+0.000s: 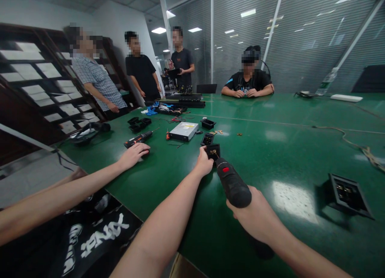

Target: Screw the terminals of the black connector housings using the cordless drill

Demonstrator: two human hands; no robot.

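My left hand (pixel 205 162) is closed on a small black socket box (pixel 213 148) with brass contacts inside, steadying it on the green table. In my right hand (pixel 252 214) is a black cordless drill (pixel 233 181) with a red switch on top. Its tip points into the open face of the box; whether it touches a screw is too small to tell. Just behind the held box lies a second black socket box (pixel 207 139) with brass parts. Farther right, another black socket box (pixel 347 195) rests on the table by itself.
At left, a co-worker's hand (pixel 134 155) lies beside another power screwdriver (pixel 138 139). A silver disc drive (pixel 184 131), small brass pieces (pixel 218 132) and black frames (pixel 138 124) are on the table (pixel 261 149). A bottle (pixel 327 82) stands far right. Several people are around.
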